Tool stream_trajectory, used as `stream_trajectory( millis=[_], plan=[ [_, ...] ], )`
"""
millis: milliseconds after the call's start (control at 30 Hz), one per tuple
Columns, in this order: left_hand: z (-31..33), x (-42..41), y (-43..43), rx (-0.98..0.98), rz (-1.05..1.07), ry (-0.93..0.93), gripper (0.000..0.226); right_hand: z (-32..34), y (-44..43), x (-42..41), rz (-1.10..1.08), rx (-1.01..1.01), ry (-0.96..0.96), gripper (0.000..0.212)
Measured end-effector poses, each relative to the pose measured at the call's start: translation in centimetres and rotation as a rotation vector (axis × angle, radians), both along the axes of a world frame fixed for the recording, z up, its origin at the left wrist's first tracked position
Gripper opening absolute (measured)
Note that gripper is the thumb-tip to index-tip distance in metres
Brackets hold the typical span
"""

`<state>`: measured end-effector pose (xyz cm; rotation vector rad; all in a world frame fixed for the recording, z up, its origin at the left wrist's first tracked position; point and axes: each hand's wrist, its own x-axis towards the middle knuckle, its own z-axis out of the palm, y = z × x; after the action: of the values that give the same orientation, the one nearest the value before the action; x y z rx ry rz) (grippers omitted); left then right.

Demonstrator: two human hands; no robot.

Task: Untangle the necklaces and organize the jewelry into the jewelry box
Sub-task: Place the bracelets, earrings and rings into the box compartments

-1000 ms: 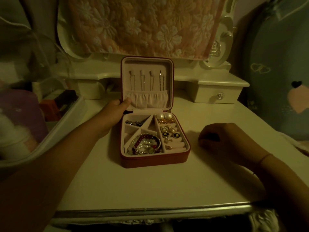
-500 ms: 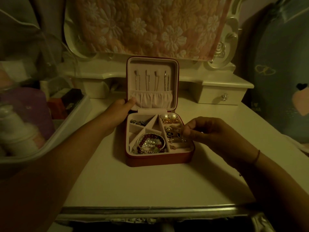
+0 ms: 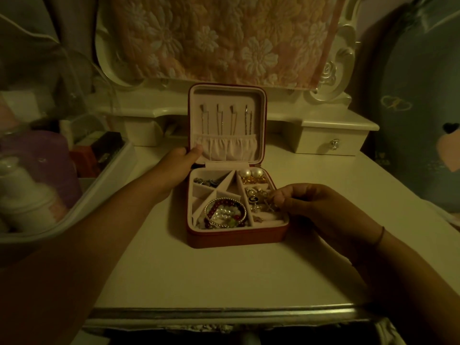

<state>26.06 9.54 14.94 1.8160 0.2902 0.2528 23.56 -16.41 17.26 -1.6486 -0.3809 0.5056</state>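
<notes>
At the middle of the pale dressing table point(image 3: 224, 277) sits the red jewelry box point(image 3: 236, 236), its lid point(image 3: 227, 125) standing upright with four thin chains point(image 3: 225, 119) hanging inside above a gathered pocket. From eight o'clock the left hand point(image 3: 178, 165) reaches in and grasps the lid's lower left edge, thumb pressed on its inner rim. From four o'clock the right hand point(image 3: 316, 204) rests over the box's right side, its fingertips point(image 3: 280, 199) pinched together above the right-hand compartments; they seem to grip a small silvery piece point(image 3: 267, 207), though the dim light makes that uncertain. Beaded bracelets point(image 3: 225, 214) fill the large compartment at six o'clock in the tray, two pearl earrings point(image 3: 250, 173) lie at one o'clock, and dark beads point(image 3: 206, 181) sit at eleven o'clock. Well apart at two o'clock stands a small cream drawer point(image 3: 331, 143).
</notes>
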Motion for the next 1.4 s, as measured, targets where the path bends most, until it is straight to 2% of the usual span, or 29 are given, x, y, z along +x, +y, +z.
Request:
stream_trajectory(
  millis=[200,300,367,533,667,967,1133,1267,1400],
  plan=[
    [0.0,0.0,0.0,0.021,0.022,0.003,0.035,-0.1,0.7,-0.4,-0.02,0.074,0.04,0.014],
    [0.0,0.0,-0.1,0.002,0.019,-0.011,0.028,-0.4,0.6,-0.3,-0.047,0.04,0.017,0.017],
    [0.0,-0.1,-0.1,-0.005,0.006,-0.018,0.025,-0.7,0.4,-0.3,-0.067,0.009,-0.016,0.011],
    [0.0,-0.1,0.0,-0.004,0.004,-0.01,0.029,-0.8,-0.2,-0.6,-0.105,-0.071,-0.112,0.017],
    [0.0,-0.1,0.1,0.009,0.002,-0.003,0.031,-0.7,-0.3,-0.7,-0.137,-0.115,-0.162,0.007],
    [-0.1,0.0,0.1,0.017,0.011,0.004,0.035,-0.5,0.0,-0.8,-0.229,-0.241,-0.29,0.011],
    [-0.1,0.0,0.1,0.003,0.004,0.0,0.029,-0.8,-0.1,-0.6,-0.223,-0.325,-0.464,0.013],
    [-0.2,0.1,0.1,0.01,0.006,-0.002,0.03,-0.9,-0.2,-0.7,-0.236,-0.329,-0.572,0.005],
    [-0.2,0.2,0.2,0.024,0.014,-0.001,0.032,-1.0,0.2,-0.8,-0.183,-0.469,-0.702,0.014]
  ],
)
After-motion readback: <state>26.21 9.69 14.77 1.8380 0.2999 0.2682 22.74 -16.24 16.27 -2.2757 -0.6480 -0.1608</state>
